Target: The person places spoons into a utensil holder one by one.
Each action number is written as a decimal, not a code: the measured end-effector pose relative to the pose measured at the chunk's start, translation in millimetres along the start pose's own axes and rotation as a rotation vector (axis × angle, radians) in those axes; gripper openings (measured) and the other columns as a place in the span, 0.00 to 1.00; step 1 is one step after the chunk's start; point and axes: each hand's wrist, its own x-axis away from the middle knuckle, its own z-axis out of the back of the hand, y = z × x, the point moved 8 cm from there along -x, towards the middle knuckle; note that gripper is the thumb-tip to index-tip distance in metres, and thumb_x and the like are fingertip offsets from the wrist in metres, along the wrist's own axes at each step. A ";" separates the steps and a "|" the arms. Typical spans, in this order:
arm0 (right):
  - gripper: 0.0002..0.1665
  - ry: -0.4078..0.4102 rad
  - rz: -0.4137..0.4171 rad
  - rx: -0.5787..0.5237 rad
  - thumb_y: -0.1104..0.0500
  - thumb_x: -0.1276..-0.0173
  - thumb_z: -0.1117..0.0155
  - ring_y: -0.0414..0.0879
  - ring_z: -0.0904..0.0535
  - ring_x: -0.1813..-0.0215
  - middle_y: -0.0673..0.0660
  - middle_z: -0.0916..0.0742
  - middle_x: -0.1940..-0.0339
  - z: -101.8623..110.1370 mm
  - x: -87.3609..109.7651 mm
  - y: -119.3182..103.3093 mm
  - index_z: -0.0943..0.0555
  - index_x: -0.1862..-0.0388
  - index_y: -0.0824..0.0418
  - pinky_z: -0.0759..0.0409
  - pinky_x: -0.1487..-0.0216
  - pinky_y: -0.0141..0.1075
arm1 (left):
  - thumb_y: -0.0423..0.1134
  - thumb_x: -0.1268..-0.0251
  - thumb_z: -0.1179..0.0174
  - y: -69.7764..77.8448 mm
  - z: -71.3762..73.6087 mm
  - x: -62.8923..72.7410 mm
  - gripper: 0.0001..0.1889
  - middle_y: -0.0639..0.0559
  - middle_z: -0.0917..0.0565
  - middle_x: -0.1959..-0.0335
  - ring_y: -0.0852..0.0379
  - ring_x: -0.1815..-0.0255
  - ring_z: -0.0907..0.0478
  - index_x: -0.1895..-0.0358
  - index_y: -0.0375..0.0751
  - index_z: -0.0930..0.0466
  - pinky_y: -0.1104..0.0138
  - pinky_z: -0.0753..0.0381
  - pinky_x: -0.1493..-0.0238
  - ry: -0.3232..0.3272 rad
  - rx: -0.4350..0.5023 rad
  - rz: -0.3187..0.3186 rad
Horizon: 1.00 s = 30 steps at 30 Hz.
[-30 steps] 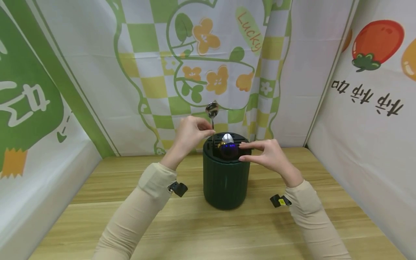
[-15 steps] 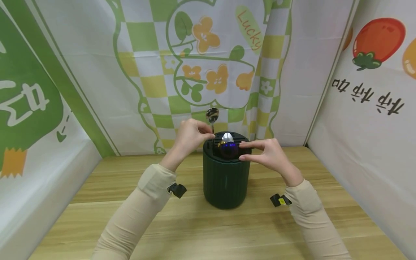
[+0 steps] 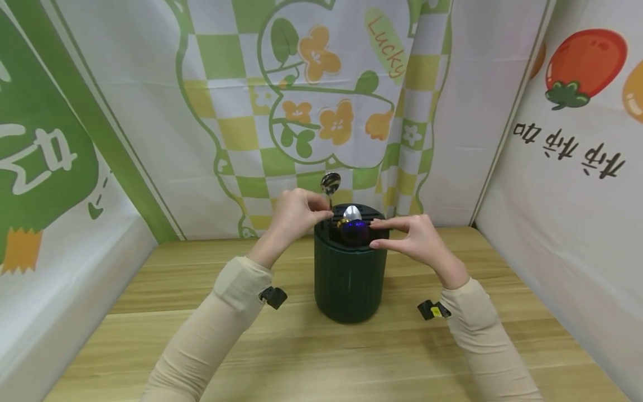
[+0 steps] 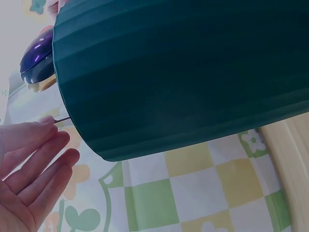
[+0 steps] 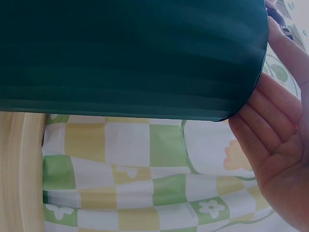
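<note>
A dark green ribbed utensil holder (image 3: 348,285) with a black slotted top stands upright on the table. My left hand (image 3: 296,215) pinches the thin handle of a silver spoon (image 3: 330,183) between thumb and fingers. Its bowl points up, and its lower handle goes into the holder's left side. Beside it stand a blue-purple spoon (image 3: 354,230), another silver spoon (image 3: 352,213) and a gold piece (image 3: 342,223), mostly hidden. With fairly straight fingers, my right hand (image 3: 414,240) rests at the holder's right rim; in the right wrist view its fingers (image 5: 268,116) touch the ribbed side.
The wooden table (image 3: 281,357) extends around the holder. Close behind hangs a patterned cloth (image 3: 226,111) with green and yellow checks, and printed white cloth (image 3: 567,223) encloses the sides.
My left hand has come down slightly with the silver spoon, whose bowl now sits lower above the holder. The right hand has stayed at the rim.
</note>
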 end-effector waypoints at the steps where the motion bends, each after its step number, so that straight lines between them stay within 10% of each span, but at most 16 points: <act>1: 0.21 0.000 0.000 -0.001 0.45 0.48 0.26 0.43 0.17 0.47 0.48 0.13 0.52 -0.2 0.1 0.0 0.14 0.54 0.48 0.21 0.45 0.41 | 0.41 0.45 0.31 0.1 -0.2 0.6 0.04 0.55 0.12 0.72 0.61 0.74 0.18 0.72 0.47 0.12 0.67 0.19 0.71 -0.003 -0.004 -0.006; 10: 0.21 0.002 0.016 -0.014 0.46 0.49 0.25 0.43 0.17 0.47 0.48 0.13 0.52 -1.1 1.2 -2.1 0.14 0.54 0.49 0.21 0.44 0.41 | 0.38 0.40 0.35 -12.3 9.9 9.6 0.06 0.51 0.12 0.63 0.53 0.62 0.16 0.62 0.44 0.13 0.61 0.16 0.60 -0.046 0.033 0.039; 30: 0.23 0.139 0.152 0.001 0.55 0.46 0.26 0.44 0.17 0.47 0.50 0.13 0.50 2.3 13.2 -4.6 0.16 0.49 0.53 0.22 0.43 0.36 | 0.37 0.36 0.39 -57.3 50.4 48.3 0.08 0.43 0.14 0.65 0.47 0.61 0.20 0.65 0.35 0.16 0.56 0.18 0.61 0.400 0.035 -0.030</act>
